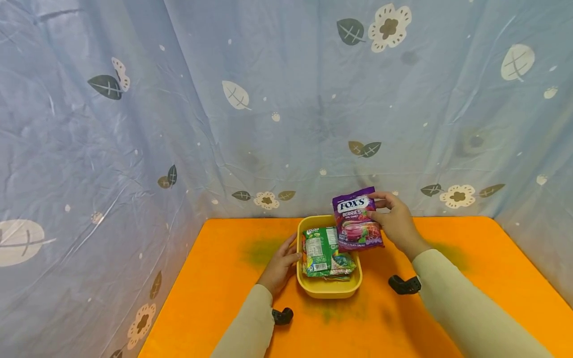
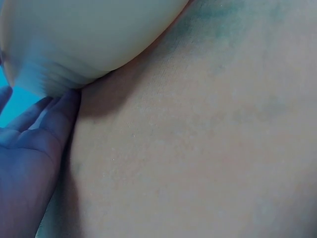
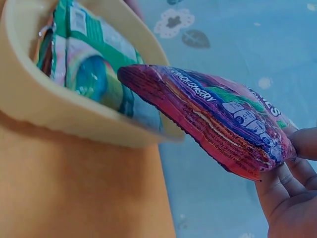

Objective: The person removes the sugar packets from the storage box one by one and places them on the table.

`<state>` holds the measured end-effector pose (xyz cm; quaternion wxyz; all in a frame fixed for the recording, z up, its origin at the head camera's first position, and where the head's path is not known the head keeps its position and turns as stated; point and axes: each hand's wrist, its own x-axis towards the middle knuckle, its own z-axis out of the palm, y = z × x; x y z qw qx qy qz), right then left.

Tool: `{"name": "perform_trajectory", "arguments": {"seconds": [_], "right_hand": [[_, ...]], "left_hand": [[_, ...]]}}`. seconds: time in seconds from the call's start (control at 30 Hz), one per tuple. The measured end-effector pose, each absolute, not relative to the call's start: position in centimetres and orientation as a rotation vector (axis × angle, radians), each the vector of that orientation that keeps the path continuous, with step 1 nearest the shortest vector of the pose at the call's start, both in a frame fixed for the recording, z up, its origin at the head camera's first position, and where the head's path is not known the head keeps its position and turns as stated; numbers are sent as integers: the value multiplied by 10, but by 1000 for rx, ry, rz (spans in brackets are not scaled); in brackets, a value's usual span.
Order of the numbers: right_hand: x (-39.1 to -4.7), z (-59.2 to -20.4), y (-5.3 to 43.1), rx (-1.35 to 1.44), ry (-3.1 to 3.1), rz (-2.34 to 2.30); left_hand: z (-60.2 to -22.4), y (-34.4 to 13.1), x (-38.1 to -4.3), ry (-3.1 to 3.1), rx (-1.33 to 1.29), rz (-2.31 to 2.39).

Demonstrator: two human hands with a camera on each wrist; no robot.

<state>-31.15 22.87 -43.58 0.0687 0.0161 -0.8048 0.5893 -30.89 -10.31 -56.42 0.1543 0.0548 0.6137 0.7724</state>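
Note:
My right hand point(image 1: 400, 221) pinches a purple Fox's Berries candy bag point(image 1: 356, 229) at its right edge, thumb in front and fingers behind. In the head view the bag stands nearly upright and overlaps the back right rim of a yellow plastic container point(image 1: 329, 293). Inside that container lies a green candy bag point(image 1: 317, 251) with its printed label up, over other packets point(image 1: 342, 278) that are mostly hidden. At the container's left side rests my left hand point(image 1: 278, 268). The left wrist view shows its extended fingers point(image 2: 62, 116) against the outer wall.
The container stands on an orange table point(image 1: 233, 298) with greenish stains. A pale blue curtain point(image 1: 304, 139) with leaf and flower prints hangs behind the table and along both sides. Black curved pieces point(image 1: 405, 285) stick out at both wrists.

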Motion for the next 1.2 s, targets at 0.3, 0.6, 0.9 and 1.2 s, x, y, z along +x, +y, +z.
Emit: {"name": "perform_trajectory", "arguments": {"seconds": [0.3, 0.6, 0.9, 1.2], "right_hand": [[-312, -431, 254, 38, -2425, 1758], [-312, -429, 277, -30, -2473, 1723], [-313, -446, 288, -34, -2534, 1686], [-312, -470, 292, -8, -2632, 1545]], "left_hand": [[-566, -103, -309, 1749, 175, 2220], [-564, -103, -309, 1774, 173, 2207], [-564, -104, -308, 1773, 165, 2206], [-563, -103, -309, 1754, 132, 2211]]}}
